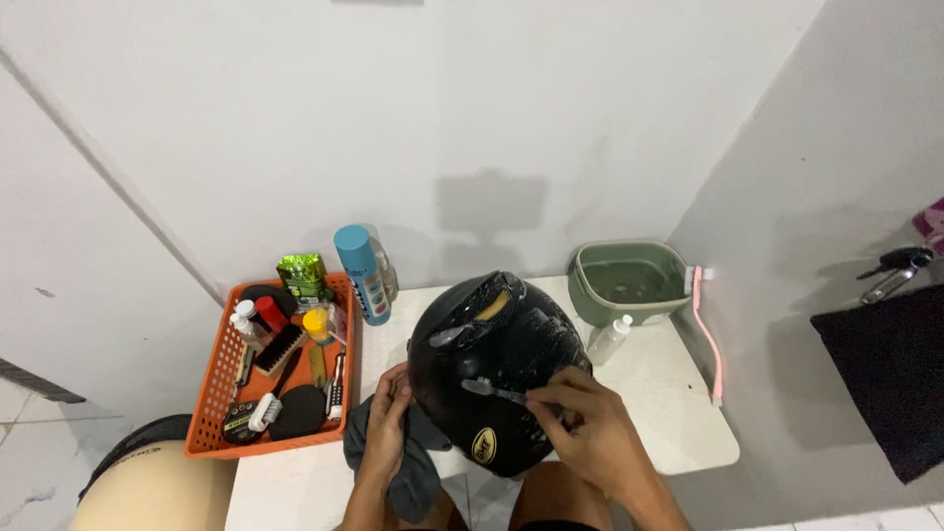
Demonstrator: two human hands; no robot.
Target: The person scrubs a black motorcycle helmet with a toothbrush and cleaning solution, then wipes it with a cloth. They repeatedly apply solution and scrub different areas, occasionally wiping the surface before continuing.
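Gripping toothbrush (492,390), right hand (590,433) | left hand (386,430) clutching cloth (418,472), steadying helmet (492,364), underside hidden

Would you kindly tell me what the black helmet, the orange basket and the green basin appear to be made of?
Black helmet: probably hard plastic shell, glossy, showing wet highlights. Orange basket: moulded plastic, matte, with lattice walls. Green basin: seemingly plastic, dull sheen, smooth rounded rim.
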